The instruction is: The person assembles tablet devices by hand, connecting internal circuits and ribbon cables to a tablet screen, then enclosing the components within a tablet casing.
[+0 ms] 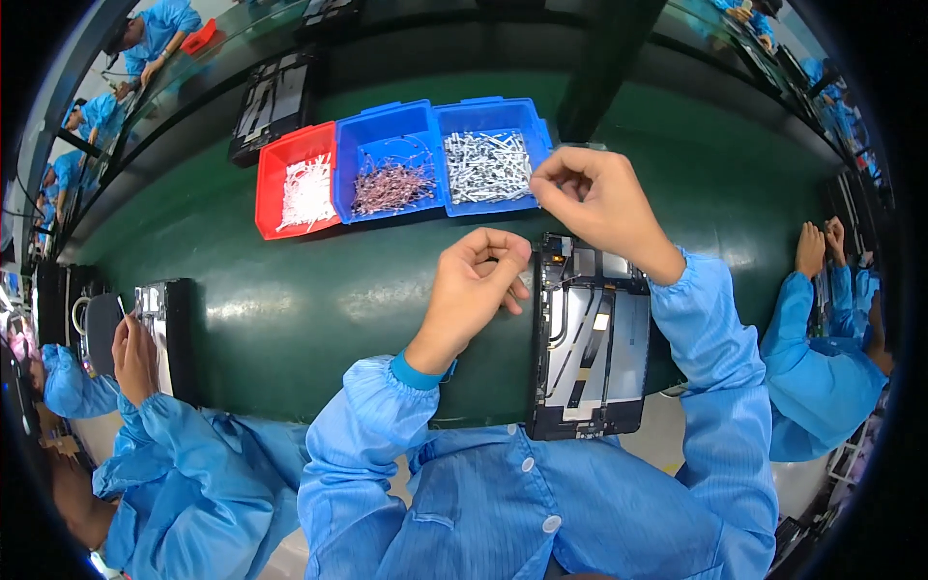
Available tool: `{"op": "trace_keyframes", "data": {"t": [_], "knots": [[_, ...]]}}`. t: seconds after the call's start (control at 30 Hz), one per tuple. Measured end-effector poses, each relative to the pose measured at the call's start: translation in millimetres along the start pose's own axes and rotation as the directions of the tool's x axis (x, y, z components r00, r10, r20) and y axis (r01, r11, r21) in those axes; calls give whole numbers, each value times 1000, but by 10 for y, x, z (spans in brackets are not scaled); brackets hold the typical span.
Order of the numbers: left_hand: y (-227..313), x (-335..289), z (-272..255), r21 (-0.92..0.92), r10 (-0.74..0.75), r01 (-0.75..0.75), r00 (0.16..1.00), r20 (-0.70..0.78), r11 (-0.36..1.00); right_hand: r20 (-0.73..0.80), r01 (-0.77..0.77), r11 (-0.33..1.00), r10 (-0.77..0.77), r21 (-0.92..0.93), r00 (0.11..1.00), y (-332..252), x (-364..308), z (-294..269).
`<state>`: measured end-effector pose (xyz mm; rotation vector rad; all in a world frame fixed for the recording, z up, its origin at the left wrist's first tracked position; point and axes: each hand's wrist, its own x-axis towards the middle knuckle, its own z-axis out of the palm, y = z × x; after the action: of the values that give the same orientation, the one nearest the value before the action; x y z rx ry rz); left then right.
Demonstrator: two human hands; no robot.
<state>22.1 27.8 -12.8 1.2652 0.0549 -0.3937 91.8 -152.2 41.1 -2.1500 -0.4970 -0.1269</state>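
Observation:
My left hand (472, 288) hovers left of an opened tablet-like device (626, 372), thumb and fingers pinched together. Whatever may sit between those fingertips is too small to make out. My right hand (601, 201) is raised over the device's far end, at the right side of a blue bin (493, 118) that holds many small white-and-dark strips (486, 166). Its thumb and forefinger are also closed, and I cannot make out anything in them. The device lies at the table's near edge with its inner plates, black strips and cables exposed.
Left of that bin stand another blue bin (385, 124) with thin reddish-brown cables (391, 188) and a red bin (271, 193) with white pieces (307, 191). Another device (274, 101) lies behind them on the green table (280, 329). Co-workers sit at left (208, 464) and right (822, 377). A dark post (609, 68) rises behind.

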Motion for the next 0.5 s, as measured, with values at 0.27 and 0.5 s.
{"op": "trace_keyframes", "data": {"t": [0.27,0.5], "knots": [[-85,71,-8,-28,-42,40,997,-66,999,-66,-40,988,30,-149,997,137,91,48],[-6,19,53,-51,23,-27,997,-78,998,98,-273,869,256,413,962,-23,-104,-7]]}}
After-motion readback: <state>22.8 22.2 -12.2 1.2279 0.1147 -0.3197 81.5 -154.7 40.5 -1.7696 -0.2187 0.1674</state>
